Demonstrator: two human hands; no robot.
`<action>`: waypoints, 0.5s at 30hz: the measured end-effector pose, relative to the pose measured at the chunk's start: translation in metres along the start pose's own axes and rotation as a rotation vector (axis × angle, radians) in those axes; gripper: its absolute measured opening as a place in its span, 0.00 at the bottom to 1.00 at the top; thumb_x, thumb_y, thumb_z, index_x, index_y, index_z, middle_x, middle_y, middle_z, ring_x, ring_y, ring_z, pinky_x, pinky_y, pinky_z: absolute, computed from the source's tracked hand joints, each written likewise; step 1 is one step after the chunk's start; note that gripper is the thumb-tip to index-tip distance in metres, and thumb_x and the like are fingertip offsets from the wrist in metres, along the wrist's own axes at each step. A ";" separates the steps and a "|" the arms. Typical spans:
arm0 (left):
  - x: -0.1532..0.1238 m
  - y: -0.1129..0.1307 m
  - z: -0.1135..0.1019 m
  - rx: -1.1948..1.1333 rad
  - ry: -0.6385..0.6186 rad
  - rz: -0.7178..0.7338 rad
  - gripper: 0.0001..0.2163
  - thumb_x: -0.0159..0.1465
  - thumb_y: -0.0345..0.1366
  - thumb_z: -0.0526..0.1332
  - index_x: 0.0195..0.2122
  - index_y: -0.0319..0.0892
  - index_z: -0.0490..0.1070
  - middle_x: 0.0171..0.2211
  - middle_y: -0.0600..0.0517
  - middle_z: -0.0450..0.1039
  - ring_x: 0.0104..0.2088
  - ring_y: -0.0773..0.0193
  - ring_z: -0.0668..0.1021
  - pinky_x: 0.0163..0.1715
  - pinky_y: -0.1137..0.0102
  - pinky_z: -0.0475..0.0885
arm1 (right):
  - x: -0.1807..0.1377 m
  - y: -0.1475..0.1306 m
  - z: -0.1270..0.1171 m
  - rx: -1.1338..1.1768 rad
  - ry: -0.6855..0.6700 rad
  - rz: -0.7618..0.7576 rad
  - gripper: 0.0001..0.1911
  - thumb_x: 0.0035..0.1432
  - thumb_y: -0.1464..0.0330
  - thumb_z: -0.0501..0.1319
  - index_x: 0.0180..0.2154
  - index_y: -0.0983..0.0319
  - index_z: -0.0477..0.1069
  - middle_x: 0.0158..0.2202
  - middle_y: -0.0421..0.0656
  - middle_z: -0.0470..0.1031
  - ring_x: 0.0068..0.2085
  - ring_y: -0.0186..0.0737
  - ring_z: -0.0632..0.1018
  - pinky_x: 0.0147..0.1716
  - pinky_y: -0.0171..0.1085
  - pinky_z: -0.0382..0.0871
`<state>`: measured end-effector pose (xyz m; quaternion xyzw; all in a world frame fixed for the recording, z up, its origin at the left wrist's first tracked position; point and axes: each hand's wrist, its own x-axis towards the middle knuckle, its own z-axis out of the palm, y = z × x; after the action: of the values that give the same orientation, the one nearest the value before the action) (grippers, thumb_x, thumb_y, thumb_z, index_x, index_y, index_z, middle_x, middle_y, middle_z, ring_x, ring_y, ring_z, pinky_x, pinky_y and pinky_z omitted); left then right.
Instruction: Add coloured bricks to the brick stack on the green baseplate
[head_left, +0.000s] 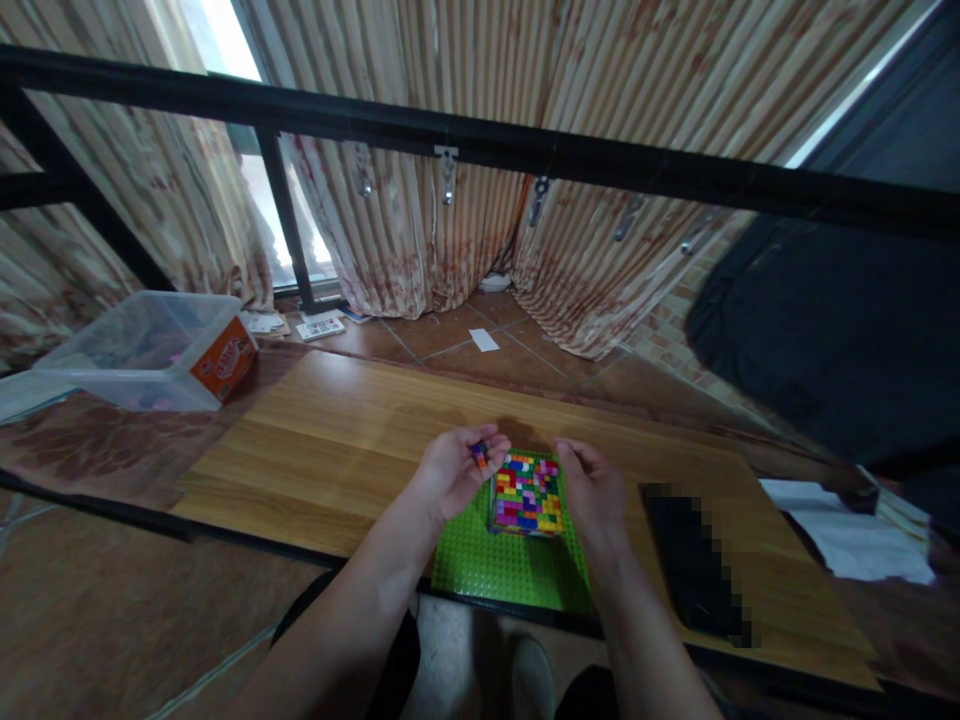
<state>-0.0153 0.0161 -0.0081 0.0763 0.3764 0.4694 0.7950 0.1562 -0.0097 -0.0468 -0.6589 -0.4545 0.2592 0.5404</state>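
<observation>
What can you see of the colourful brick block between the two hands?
The brick block is a flat square slab of small plastic bricks in red, yellow, blue, green, purple and orange, with studs facing up. It sits on the far part of a green baseplate on the wooden table. The left hand, holding a few small bricks, is beside its left edge; the right hand is against its right edge.

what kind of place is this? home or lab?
Looks like a room in a home, not a lab: striped curtains over a window, terracotta floor tiles, a low wooden table. On it, a green baseplate with a multicoloured brick block; left hand holds small bricks, right hand beside the block.
</observation>
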 end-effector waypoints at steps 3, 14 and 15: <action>-0.002 0.000 0.002 -0.031 -0.047 -0.001 0.08 0.60 0.24 0.53 0.35 0.32 0.71 0.32 0.41 0.74 0.34 0.64 0.79 0.36 0.73 0.76 | -0.007 -0.009 0.000 -0.004 0.016 -0.125 0.16 0.57 0.57 0.60 0.36 0.61 0.78 0.38 0.47 0.80 0.41 0.45 0.78 0.44 0.44 0.70; -0.007 -0.002 0.010 -0.052 -0.121 0.056 0.09 0.60 0.30 0.54 0.32 0.34 0.74 0.32 0.45 0.76 0.33 0.66 0.77 0.39 0.73 0.74 | -0.040 -0.033 0.024 -0.231 -0.119 -0.532 0.08 0.57 0.60 0.64 0.36 0.55 0.77 0.44 0.45 0.74 0.47 0.46 0.73 0.49 0.47 0.66; -0.008 -0.003 0.011 -0.053 -0.128 0.057 0.09 0.60 0.30 0.54 0.32 0.35 0.74 0.32 0.45 0.76 0.33 0.66 0.77 0.39 0.74 0.73 | -0.040 -0.033 0.025 -0.267 -0.111 -0.538 0.08 0.56 0.60 0.64 0.36 0.56 0.77 0.44 0.45 0.74 0.47 0.46 0.73 0.49 0.48 0.66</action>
<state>-0.0080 0.0106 0.0024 0.0957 0.3100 0.4957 0.8057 0.1064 -0.0327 -0.0282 -0.5648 -0.6716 0.0804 0.4728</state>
